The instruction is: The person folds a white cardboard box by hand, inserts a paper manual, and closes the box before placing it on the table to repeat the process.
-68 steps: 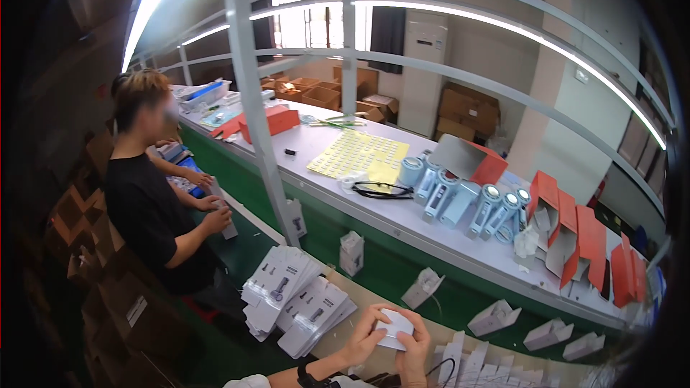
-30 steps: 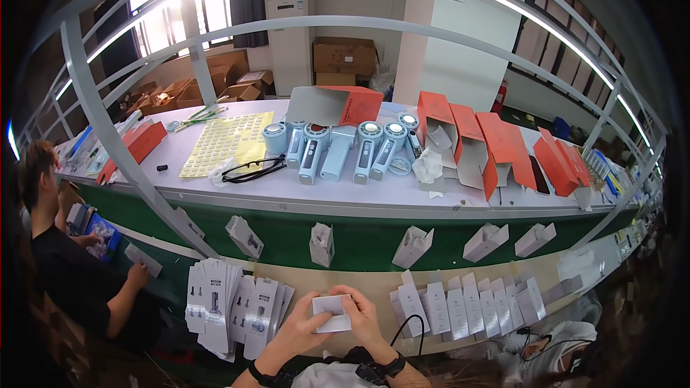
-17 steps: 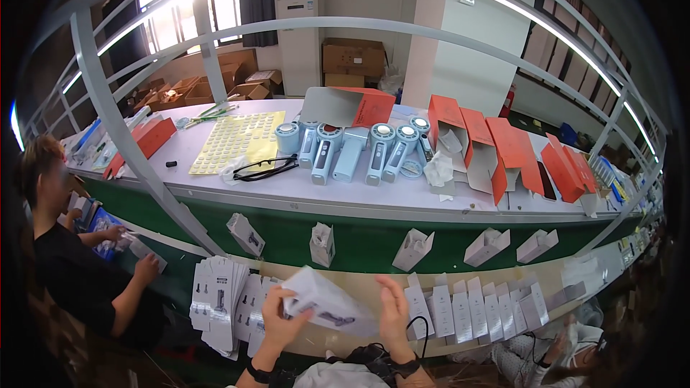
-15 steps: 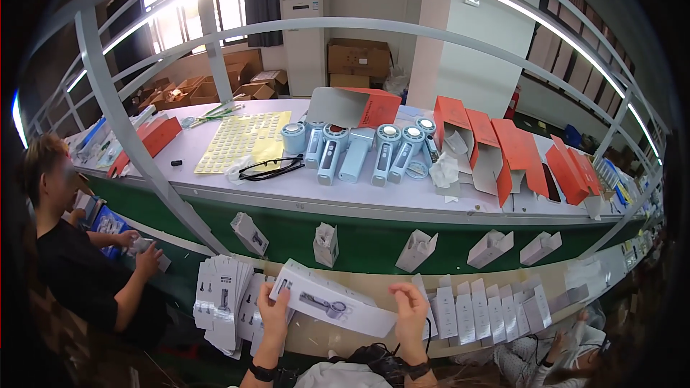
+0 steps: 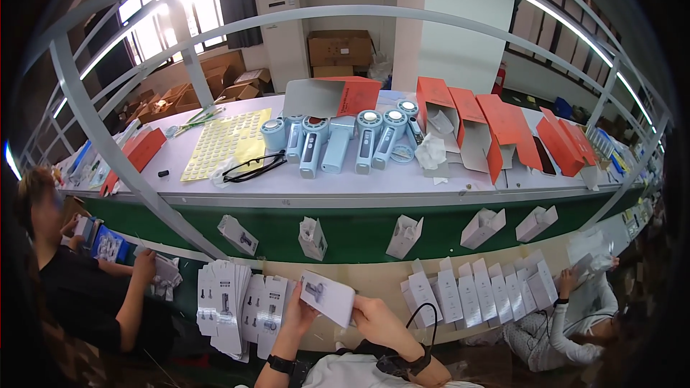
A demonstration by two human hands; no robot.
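A white cardboard box [image 5: 332,297] with a printed picture of a handheld device is tilted between my hands and looks foreshortened. My left hand [image 5: 299,310] grips its left side, fingers partly behind it. At the box's right end, my right hand [image 5: 375,320] is closed on the edge, with some fingertips hidden. Just left of my left hand lie flattened white printed cartons [image 5: 266,310], beside a taller pile of the same cartons [image 5: 223,302]. Several upright white boxes [image 5: 480,297] stand in a row to the right of my right hand.
Several open white boxes [image 5: 313,238] are spaced along the green strip ahead. The raised bench [image 5: 237,188] carries light-blue handheld devices [image 5: 336,145], red boxes [image 5: 503,129] and glasses [image 5: 253,165]. Metal rails [image 5: 97,111] cross above. A person [image 5: 79,287] works at left, another [image 5: 575,316] at right.
The box has turned from lying lengthwise to a foreshortened tilt. My right hand has moved left from the open air near its end and closed on it. The view has shifted slightly.
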